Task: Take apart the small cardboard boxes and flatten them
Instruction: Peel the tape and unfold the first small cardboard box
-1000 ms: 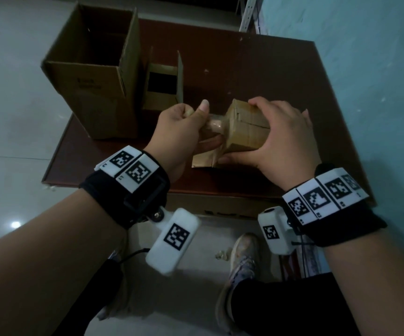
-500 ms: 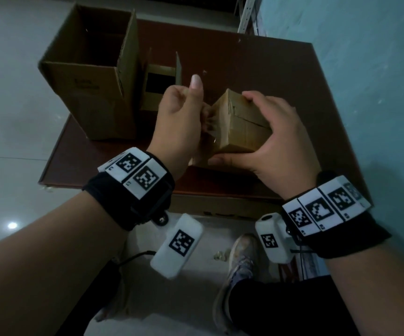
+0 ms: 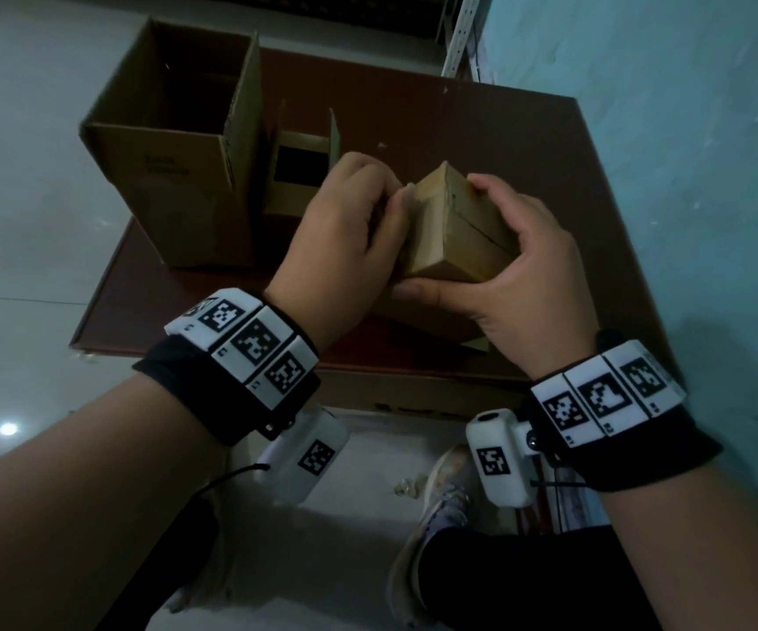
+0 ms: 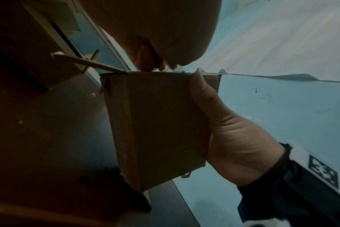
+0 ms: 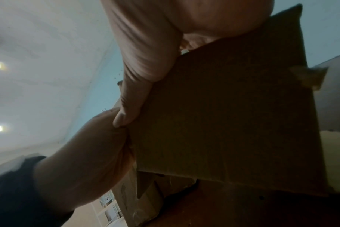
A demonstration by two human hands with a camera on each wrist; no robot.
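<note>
A small closed cardboard box (image 3: 468, 234) is held tilted above the brown table (image 3: 527, 143). My right hand (image 3: 441, 239) grips it, thumb along the near bottom edge and fingers over the far top. My left hand (image 3: 388, 204) is curled at the box's upper left end and pinches a strip of clear tape there. The left wrist view has the box (image 4: 155, 122) with the right thumb on its edge and the left fingertips (image 4: 145, 64) at its top rim. Seen from the right wrist, the box (image 5: 233, 122) fills the frame.
A tall open carton (image 3: 177, 143) stands at the table's back left. A second small box (image 3: 300, 170) with raised flaps is beside it. A flat cardboard piece (image 3: 427, 311) lies under the held box. A teal wall (image 3: 686, 175) runs along the right.
The small box has been tipped up and raised off the table. My left hand has moved from pulling tape out sideways to the box's upper left end.
</note>
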